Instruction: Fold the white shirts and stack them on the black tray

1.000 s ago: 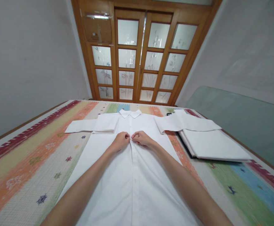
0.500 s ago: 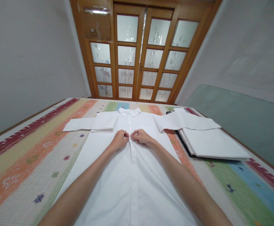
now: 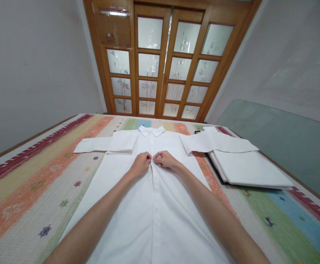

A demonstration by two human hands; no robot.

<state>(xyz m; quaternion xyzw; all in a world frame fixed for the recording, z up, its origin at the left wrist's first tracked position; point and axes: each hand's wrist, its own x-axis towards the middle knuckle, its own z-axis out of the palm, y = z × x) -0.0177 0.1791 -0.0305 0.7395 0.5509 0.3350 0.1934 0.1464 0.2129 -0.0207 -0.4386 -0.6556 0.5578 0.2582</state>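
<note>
A white button-up shirt [image 3: 127, 220] lies face up, its collar [image 3: 151, 131] at the far end and its front edges meeting along the middle. My left hand [image 3: 141, 163] pinches the left front edge at chest height. Close beside it, my right hand [image 3: 165, 160] pinches the right front edge, fingertips almost touching those of the left. Any button between the fingers is hidden. The left sleeve [image 3: 94, 144] is folded over and points outward. The right sleeve [image 3: 220, 141] stretches across onto a folded white stack.
The folded white cloth stack [image 3: 253, 168] with a black edge lies to the right. Under everything is a striped, patterned cover [image 3: 66, 183]. A pale green board [image 3: 281, 143] stands along the right wall. Wooden doors with glass panes [image 3: 160, 66] stand beyond the far edge.
My left hand's fingers have curled in slightly more at the shirt's front edge. My right hand and the shirt look almost the same.
</note>
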